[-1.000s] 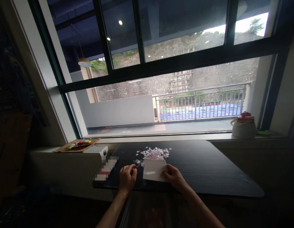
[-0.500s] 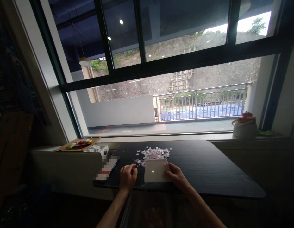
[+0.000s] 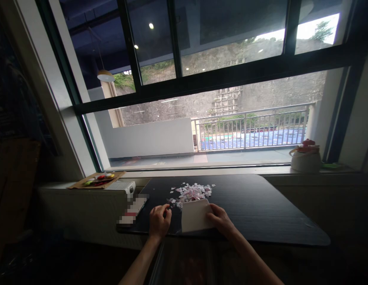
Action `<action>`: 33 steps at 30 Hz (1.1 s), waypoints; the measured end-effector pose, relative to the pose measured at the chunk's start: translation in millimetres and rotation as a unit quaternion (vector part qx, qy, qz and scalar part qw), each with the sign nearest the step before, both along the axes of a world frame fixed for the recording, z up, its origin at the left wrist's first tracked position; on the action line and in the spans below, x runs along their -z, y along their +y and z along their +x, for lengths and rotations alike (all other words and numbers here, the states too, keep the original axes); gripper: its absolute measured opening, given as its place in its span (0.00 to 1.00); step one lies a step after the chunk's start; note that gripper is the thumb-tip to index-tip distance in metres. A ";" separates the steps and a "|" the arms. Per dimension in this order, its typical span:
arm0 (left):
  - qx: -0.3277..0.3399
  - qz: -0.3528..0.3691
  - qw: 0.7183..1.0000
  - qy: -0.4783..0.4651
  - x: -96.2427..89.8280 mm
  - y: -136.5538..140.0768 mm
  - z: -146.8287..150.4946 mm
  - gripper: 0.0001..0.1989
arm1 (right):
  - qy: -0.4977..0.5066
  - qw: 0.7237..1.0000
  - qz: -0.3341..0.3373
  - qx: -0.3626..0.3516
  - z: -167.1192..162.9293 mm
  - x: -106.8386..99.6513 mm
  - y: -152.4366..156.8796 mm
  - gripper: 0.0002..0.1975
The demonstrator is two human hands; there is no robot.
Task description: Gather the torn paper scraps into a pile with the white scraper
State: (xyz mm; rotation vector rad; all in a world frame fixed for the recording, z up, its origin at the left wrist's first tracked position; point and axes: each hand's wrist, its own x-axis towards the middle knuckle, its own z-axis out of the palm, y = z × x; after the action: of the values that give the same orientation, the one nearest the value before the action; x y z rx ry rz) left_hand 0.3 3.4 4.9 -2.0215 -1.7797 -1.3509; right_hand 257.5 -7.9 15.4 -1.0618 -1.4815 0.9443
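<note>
My right hand (image 3: 221,219) grips a flat, off-white, roughly square panel (image 3: 195,217) by its right side, thumb on the face turned to me. The panel is tilted above the near part of the dark table; I cannot make out its material. Just beyond its upper edge lies a heap of small white and pinkish paper-like scraps (image 3: 195,192), partly hidden by it. My left hand (image 3: 160,221) rests near the table's front edge, left of the panel and apart from it. Its fingers are loosely curled, with a gap between thumb and forefinger and nothing seen in them.
A blurred-out flat item (image 3: 133,210) lies at the left edge of the black table (image 3: 261,213). On the ledge to the left is brown board with colourful items (image 3: 99,180). A white jug with a red lid (image 3: 305,158) stands on the windowsill at right.
The panel has tipped slightly, its lower edge coming a bit nearer, and the bright reflection on it is gone. Both hands stay nearly in place; the view shifted slightly.
</note>
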 end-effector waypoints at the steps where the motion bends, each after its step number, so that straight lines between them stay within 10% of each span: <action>1: 0.000 0.001 1.000 0.000 0.0 0.0 0.1 0.14 | 0.008 1.000 0.000 0.009 0.2 0.2 0.0 0.12; 15: -0.019 0.030 0.999 0.002 8.0 5.1 -4.4 0.14 | 0.097 0.975 0.024 0.197 15.0 12.1 11.7 0.20; 33: 0.005 0.037 0.999 0.028 29.4 21.4 -27.4 0.14 | 0.066 0.982 0.048 0.172 10.9 14.0 11.5 0.15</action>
State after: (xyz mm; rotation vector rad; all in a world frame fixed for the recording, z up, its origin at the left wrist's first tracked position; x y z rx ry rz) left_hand -27.1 24.8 -24.5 -2.0107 -1.6732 -1.3285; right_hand 268.4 3.6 1.4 -1.1176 -1.1746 0.6778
